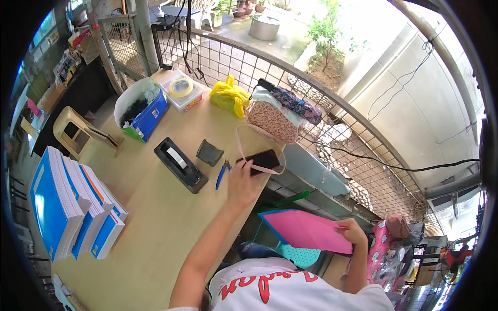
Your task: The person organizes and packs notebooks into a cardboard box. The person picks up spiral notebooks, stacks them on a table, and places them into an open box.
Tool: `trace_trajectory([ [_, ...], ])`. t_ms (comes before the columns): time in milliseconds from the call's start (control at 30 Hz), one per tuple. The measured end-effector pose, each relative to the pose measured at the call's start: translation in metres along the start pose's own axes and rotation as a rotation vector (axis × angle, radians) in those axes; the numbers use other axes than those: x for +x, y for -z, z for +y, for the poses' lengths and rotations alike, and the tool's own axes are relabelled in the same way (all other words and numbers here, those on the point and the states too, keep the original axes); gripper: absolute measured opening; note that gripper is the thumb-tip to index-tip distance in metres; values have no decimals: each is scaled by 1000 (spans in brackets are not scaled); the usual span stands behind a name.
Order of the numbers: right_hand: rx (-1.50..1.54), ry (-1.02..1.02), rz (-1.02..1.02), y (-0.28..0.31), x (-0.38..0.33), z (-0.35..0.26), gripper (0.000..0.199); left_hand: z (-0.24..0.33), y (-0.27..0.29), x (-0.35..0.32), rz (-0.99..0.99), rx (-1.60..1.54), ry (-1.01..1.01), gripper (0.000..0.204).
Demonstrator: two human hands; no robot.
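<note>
At the table's right edge, the fingers of my left hand [244,182] close on the left end of a dark smartphone [265,159]. A pale pink strap [239,139] loops around it. Off the table's side, my right hand [355,232] grips the far corner of a pink sheet [314,228], with a blue sheet [272,226] showing under its left edge. Cutting pliers with blue handles [221,175] lie just left of my left hand. Beyond them are a small dark grey piece [209,152] and a black tape dispenser [180,165].
Stacks of blue-covered notebooks [57,202] stand on the table's left [155,233]. Along the back are a blue box [142,111], a clear container with tape [181,90], a yellow plastic bag [229,97] and a patterned pouch [272,120]. A wire mesh fence [244,59] runs behind. A turquoise stool [301,255] sits below the sheets.
</note>
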State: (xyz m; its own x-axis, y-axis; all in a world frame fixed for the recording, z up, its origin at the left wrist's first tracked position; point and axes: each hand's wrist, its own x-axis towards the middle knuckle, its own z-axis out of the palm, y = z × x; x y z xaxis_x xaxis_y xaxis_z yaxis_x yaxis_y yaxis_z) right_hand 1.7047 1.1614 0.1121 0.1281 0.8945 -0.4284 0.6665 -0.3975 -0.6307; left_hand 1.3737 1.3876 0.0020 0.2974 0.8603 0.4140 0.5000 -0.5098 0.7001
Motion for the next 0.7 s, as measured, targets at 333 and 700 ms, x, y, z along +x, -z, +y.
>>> trace_trajectory([
  [333, 653, 108, 14, -4, 46, 26, 20, -69, -71, 112, -621, 551, -38, 114],
  [700, 1435, -60, -248, -118, 256, -4, 37, 8, 7, 296, -763, 274, -240, 100],
])
